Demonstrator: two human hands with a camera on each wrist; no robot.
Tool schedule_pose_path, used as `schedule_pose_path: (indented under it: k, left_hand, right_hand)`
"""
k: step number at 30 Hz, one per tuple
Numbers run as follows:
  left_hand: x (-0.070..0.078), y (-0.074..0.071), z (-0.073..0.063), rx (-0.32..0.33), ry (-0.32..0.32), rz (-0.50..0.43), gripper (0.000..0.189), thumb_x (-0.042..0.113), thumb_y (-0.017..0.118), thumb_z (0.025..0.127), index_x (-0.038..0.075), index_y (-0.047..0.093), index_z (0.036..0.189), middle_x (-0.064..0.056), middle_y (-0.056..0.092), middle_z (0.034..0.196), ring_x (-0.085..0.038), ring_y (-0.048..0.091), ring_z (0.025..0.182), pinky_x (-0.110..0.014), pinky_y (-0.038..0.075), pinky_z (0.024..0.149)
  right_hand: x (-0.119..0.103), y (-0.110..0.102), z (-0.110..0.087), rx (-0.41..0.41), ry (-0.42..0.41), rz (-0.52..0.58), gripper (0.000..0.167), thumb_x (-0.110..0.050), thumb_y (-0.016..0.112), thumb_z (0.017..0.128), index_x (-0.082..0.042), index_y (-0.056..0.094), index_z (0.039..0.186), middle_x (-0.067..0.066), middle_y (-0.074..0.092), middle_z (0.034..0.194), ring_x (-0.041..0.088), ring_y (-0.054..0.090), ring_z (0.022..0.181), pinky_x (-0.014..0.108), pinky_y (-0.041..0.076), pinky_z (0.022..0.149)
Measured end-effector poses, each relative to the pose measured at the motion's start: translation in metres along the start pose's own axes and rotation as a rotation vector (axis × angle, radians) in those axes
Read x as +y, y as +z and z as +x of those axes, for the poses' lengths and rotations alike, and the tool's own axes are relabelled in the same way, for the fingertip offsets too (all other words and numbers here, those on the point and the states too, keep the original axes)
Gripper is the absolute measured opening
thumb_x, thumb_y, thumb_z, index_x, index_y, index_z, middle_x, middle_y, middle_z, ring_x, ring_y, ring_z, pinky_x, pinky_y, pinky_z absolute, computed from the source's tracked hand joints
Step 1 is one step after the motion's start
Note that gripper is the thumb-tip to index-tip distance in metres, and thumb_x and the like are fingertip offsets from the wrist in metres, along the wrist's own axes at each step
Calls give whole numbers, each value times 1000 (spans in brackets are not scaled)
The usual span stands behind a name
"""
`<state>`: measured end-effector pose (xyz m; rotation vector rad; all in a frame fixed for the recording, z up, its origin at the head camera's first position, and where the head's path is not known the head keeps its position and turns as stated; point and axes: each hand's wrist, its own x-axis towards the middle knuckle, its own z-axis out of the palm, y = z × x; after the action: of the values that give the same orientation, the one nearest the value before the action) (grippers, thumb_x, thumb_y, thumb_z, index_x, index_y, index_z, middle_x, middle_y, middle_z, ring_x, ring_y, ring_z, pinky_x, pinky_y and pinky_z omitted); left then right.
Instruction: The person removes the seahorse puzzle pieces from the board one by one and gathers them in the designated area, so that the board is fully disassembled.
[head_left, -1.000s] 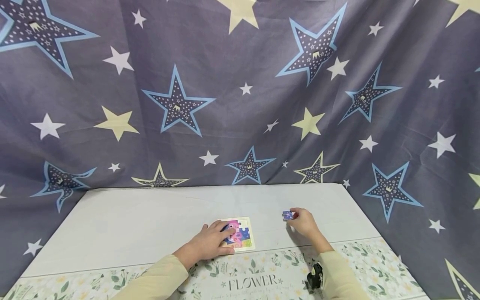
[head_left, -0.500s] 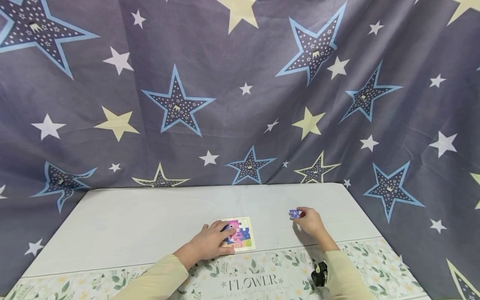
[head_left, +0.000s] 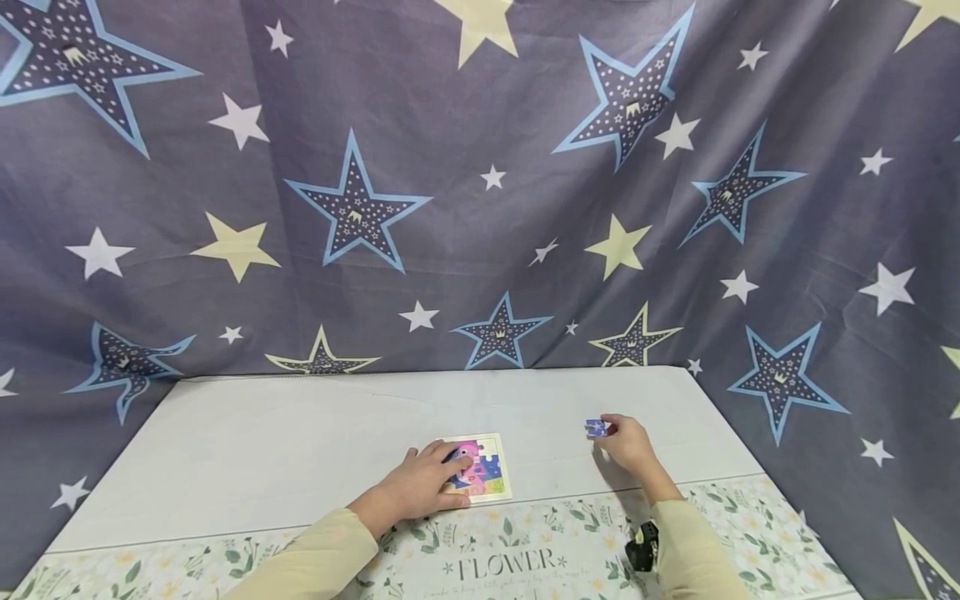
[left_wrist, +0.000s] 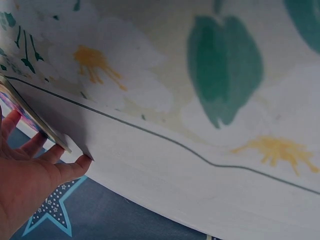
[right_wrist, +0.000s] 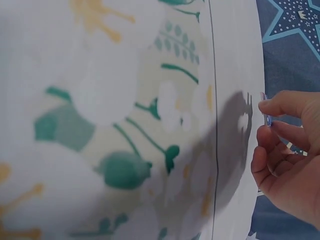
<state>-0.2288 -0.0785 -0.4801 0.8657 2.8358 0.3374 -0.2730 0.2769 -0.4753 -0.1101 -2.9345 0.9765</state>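
A square jigsaw puzzle board [head_left: 506, 471] with a pale frame lies on the white tabletop. Its picture shows a pink sea creature on blue; a pale gap shows near its upper right. My left hand [head_left: 416, 486] rests over its left part, fingers spread on the picture and thumb along the near edge. In the left wrist view the fingertips touch the board's edge [left_wrist: 36, 116]. To the right, my right hand [head_left: 628, 446] pinches a blue-purple puzzle piece [head_left: 596, 427] with a starfish on it, held above the table. A red bit shows behind it, partly hidden by the fingers.
A floral cloth [head_left: 540, 542] with the word FLOWER covers the near part of the table. A grey curtain [head_left: 450, 292] with stars hangs behind and at both sides. A black device [head_left: 642, 547] sits at the right wrist.
My right hand has moved a little to the right with the puzzle piece, away from the board. The left hand and the board have stayed in place.
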Motion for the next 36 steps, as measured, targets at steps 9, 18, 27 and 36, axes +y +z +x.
schedule_pose_path:
  k: [9, 18, 27, 36]
  left_hand:
    - [0, 0, 0, -7, -2, -11, 68, 62, 52, 85, 22, 44, 140, -12, 35, 147, -36, 32, 136, -66, 29, 103]
    - [0, 1, 0, -9, 0, -16, 69, 62, 52, 85, 22, 44, 140, -12, 35, 147, -35, 32, 136, -65, 29, 103]
    - [0, 1, 1, -5, 2, -10, 69, 63, 52, 85, 22, 44, 140, -13, 35, 147, -36, 32, 136, -65, 29, 103]
    - [-1, 0, 1, 8, 11, -6, 68, 62, 52, 85, 22, 45, 140, -13, 36, 146, -36, 33, 135, -65, 30, 102]
  right_hand:
    - [3, 0, 1, -3, 44, 19, 51, -4, 65, 75, 10, 54, 123, 16, 61, 89, 21, 53, 74, 28, 45, 61]
    - [8, 1, 4, -17, 88, 16, 52, -4, 63, 75, 9, 53, 125, 16, 60, 92, 22, 53, 76, 35, 48, 68]
    - [12, 1, 5, -18, 112, 40, 52, -3, 61, 76, 9, 52, 126, 19, 60, 96, 23, 54, 80, 36, 48, 71]
    - [10, 2, 7, -29, 137, 62, 52, -4, 62, 78, 7, 51, 128, 18, 60, 99, 24, 54, 83, 38, 48, 74]
